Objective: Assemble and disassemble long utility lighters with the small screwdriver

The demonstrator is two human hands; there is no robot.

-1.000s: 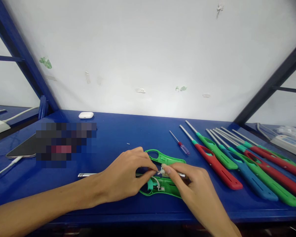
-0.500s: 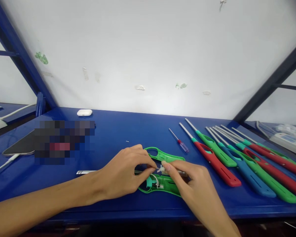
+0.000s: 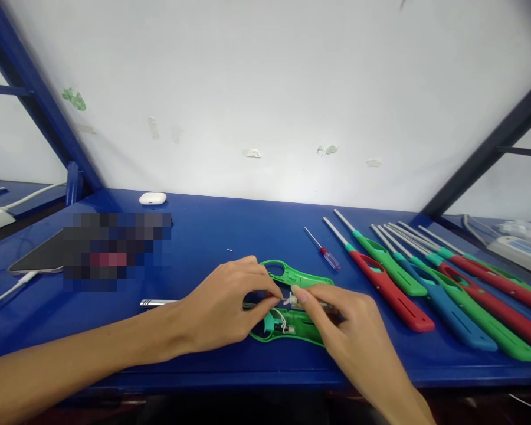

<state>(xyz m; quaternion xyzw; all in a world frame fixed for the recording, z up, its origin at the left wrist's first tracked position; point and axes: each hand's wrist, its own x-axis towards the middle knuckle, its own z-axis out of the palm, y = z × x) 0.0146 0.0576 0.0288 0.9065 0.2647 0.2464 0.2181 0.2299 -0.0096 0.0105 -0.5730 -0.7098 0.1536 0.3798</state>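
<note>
The left hand (image 3: 234,301) pinches thumb and forefinger together just beside a small pale cylinder (image 3: 294,300) held in the right hand (image 3: 351,313), near two hollow green plastic handle shells (image 3: 303,329); a purple-handled screwdriver (image 3: 330,258) lies beside long-necked red, green and blue lighters (image 3: 392,289).

whitish part (image 3: 294,300): partly behind right hand (image 3: 343,321) | dark device (image 3: 38,254): partly pixelated

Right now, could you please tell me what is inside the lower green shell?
Inside the shell are a teal piece, white wiring and a small pale part. The right hand covers its right end, so anything there cannot be seen.
</note>
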